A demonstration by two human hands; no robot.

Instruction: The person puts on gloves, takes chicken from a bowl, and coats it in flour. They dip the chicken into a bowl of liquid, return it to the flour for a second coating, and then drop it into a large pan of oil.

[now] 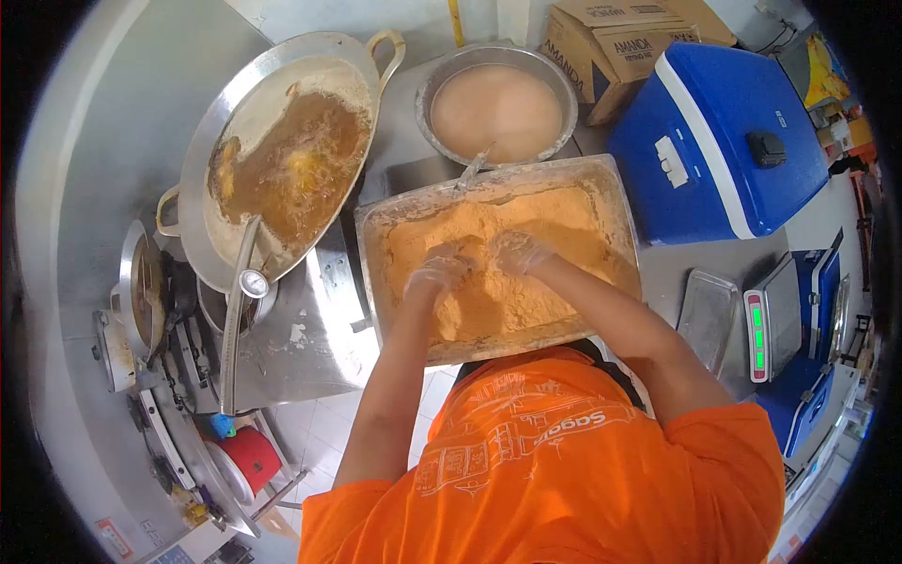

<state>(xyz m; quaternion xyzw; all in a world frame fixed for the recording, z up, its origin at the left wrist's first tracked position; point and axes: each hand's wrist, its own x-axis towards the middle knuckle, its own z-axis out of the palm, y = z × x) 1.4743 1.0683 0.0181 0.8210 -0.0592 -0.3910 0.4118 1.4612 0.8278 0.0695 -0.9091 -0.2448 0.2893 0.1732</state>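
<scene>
Both of my hands, in thin clear plastic gloves dusted with flour, are down in a deep rectangular metal tray (368,282) of orange-tinted breading flour (526,305). My left hand (443,269) is left of the tray's middle, its fingers curled into the flour around something too coated to make out. Close beside it on the right, my right hand (520,253) is also closed, with its fingertips partly buried. A small gap of flour separates the hands. At the tray's far edge, a flour-caked utensil handle (473,171) leans toward a round metal basin (426,105) of cloudy pinkish liquid.
On the left, a large two-handled pan (199,179) holds bubbling oil with frying pieces; a long metal utensil (237,338) with a dial thermometer (254,283) rests over its rim. A blue cooler (695,150), cardboard box (615,52), small metal tray (707,315) and digital scale (757,334) are to the right.
</scene>
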